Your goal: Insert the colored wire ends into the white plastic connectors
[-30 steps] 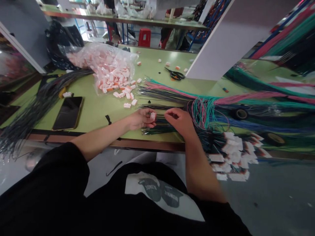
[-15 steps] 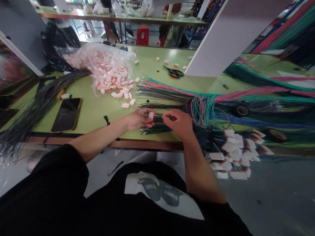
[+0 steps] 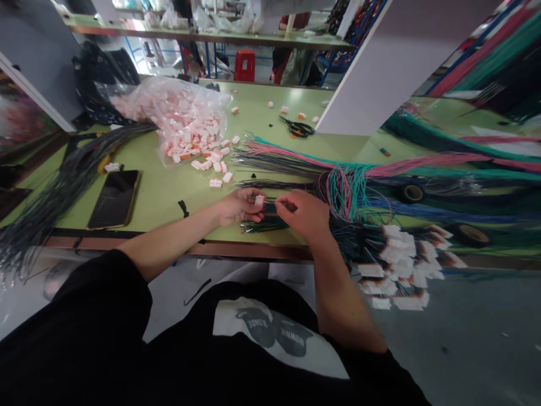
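Between the fingers and thumb of my left hand [image 3: 240, 206] is a small white and orange connector housing [image 3: 259, 200]. My right hand [image 3: 305, 213] is just to its right, thumb and index finger pinched together on what looks like a thin wire; the wire's tip is too small to make out. Dark wires [image 3: 270, 226] lie on the table under and between both hands. Behind them stretches a bundle of pink, green and black wires [image 3: 287, 155], its stripped ends pointing left. Finished-looking white connectors on wires [image 3: 399, 254] hang over the table's front edge at right.
A clear plastic bag of connector housings [image 3: 177, 113] spills onto the green table [image 3: 156, 200]. A phone [image 3: 114, 198] lies left, near black wires [image 3: 84, 163]. Black snips [image 3: 297, 127] lie by a white post [image 3: 359, 73]. Tape rolls [image 3: 412, 193] sit among wires at right.
My right hand has shifted slightly left, closer to the connector housing. My left hand keeps its hold on the housing, almost unmoved.
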The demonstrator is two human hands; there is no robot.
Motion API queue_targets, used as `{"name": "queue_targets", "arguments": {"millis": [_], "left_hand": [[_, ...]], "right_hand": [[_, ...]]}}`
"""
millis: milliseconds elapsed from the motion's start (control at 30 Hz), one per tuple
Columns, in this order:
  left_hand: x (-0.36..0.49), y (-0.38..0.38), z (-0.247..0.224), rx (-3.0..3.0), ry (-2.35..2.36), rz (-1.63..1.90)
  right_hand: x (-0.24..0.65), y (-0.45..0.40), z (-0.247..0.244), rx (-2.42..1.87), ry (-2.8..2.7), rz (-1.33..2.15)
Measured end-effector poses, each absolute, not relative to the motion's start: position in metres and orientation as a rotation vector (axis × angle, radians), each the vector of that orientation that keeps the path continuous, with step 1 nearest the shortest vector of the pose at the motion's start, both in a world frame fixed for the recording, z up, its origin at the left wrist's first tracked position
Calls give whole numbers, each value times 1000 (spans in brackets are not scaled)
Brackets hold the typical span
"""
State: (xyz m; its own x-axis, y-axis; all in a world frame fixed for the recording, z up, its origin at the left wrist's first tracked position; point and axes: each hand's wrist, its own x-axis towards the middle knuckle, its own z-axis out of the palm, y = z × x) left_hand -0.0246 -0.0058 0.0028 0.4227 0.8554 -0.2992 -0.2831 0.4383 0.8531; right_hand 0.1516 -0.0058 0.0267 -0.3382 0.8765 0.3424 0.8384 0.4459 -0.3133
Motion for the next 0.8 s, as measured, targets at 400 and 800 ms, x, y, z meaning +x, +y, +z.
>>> {"name": "queue_targets", "arguments": {"millis": [400, 800], "left_hand": [[-25, -3, -1, 772, 807, 800], [-25, -6, -1, 827, 870, 791]], "right_hand": [[143, -5, 15, -1377, -2169, 165], [137, -6, 10, -1446, -2163, 328]]}}
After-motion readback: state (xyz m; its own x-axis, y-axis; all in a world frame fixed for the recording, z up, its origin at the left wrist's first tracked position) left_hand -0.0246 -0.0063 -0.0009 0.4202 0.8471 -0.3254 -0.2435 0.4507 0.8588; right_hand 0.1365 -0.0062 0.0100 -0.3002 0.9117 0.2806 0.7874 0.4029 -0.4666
